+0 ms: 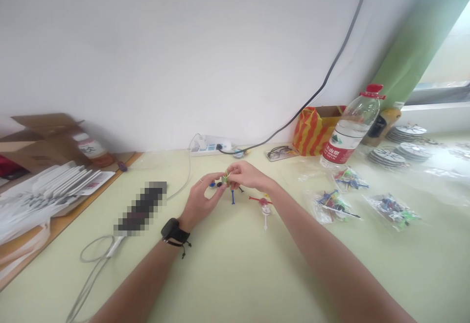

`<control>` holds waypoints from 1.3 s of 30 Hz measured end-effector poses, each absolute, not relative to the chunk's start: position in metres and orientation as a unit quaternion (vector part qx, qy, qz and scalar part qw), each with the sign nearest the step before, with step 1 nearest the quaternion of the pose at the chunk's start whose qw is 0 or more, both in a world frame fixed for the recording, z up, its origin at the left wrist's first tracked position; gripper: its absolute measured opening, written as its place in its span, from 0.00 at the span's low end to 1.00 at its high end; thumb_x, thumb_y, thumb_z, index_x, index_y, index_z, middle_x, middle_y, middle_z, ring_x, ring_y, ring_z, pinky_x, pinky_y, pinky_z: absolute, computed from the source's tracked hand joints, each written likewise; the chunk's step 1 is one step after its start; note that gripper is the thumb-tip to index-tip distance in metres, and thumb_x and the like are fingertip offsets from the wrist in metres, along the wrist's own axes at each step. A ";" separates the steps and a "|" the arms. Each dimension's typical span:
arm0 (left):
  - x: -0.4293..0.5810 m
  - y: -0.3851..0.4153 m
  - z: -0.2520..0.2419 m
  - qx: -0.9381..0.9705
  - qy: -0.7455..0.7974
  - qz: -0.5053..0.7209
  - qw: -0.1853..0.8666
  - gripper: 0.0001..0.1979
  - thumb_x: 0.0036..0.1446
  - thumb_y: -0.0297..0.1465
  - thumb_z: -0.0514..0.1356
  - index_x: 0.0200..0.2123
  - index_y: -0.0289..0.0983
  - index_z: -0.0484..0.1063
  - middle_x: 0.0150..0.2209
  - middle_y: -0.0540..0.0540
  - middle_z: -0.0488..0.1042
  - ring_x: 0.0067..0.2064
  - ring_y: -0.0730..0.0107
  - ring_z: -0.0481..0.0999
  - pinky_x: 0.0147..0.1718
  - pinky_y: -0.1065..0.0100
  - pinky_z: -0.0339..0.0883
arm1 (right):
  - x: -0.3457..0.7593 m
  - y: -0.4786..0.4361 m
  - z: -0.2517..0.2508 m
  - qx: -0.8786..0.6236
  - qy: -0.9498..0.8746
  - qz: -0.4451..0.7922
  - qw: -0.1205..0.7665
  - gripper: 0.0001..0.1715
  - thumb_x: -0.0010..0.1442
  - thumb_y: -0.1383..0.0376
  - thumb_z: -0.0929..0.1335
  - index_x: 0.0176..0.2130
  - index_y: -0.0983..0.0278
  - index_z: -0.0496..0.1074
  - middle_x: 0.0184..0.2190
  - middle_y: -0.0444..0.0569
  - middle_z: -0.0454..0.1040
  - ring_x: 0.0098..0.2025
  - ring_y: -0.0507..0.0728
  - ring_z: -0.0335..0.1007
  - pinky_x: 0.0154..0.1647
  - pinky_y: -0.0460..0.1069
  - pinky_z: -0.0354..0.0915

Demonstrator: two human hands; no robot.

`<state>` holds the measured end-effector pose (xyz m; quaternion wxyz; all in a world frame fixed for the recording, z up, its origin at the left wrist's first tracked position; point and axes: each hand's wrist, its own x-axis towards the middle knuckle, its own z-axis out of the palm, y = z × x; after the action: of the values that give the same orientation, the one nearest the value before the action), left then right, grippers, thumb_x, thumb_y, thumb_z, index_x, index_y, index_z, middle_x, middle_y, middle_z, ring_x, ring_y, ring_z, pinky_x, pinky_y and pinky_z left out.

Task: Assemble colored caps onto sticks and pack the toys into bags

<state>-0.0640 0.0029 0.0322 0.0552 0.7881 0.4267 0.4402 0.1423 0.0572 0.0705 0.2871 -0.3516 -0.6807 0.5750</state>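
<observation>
Both my hands meet over the pale green table. My left hand, with a black watch on its wrist, pinches a small green plastic piece. My right hand pinches the same piece from the other side. Just below the hands lie a blue peg, a red peg and a white peg. Small dark blue pieces sit by my left fingertips.
Clear bags of coloured plastic parts lie to the right. A water bottle, a striped bag, glasses and a power strip stand by the wall. Cardboard box and papers at left.
</observation>
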 end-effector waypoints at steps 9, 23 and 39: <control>-0.064 0.000 0.036 0.785 0.410 0.459 0.067 0.02 0.62 0.28 0.62 0.39 0.40 0.74 0.36 0.48 0.79 0.36 0.67 0.77 0.41 0.64 0.72 | 0.124 0.051 0.061 -0.398 -0.752 0.447 0.276 0.05 0.64 0.65 0.64 0.40 0.61 0.70 0.31 0.42 0.75 0.31 0.52 0.69 0.29 0.45 0.63; -0.100 0.013 0.038 0.828 0.467 0.287 0.122 0.02 0.52 0.32 0.66 0.28 0.42 0.77 0.38 0.48 0.83 0.41 0.60 0.82 0.41 0.62 0.74 | 0.179 0.074 0.069 -0.509 -0.788 0.325 0.119 0.17 0.58 0.58 0.74 0.46 0.64 0.76 0.45 0.53 0.80 0.42 0.59 0.74 0.35 0.49 0.63; -0.116 0.021 0.033 0.828 0.489 0.256 0.100 0.20 0.61 0.44 0.64 0.54 0.45 0.77 0.54 0.43 0.78 0.51 0.56 0.78 0.46 0.60 0.74 | 0.203 0.062 0.096 -0.491 -0.802 0.324 -0.107 0.07 0.38 0.67 0.79 0.21 0.62 0.79 0.29 0.48 0.81 0.36 0.60 0.75 0.29 0.48 0.60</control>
<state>-0.1156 0.0214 0.0326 0.0997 0.8279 0.4892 0.2557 0.2028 0.0621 0.0959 -0.1071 -0.4908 -0.8017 0.3240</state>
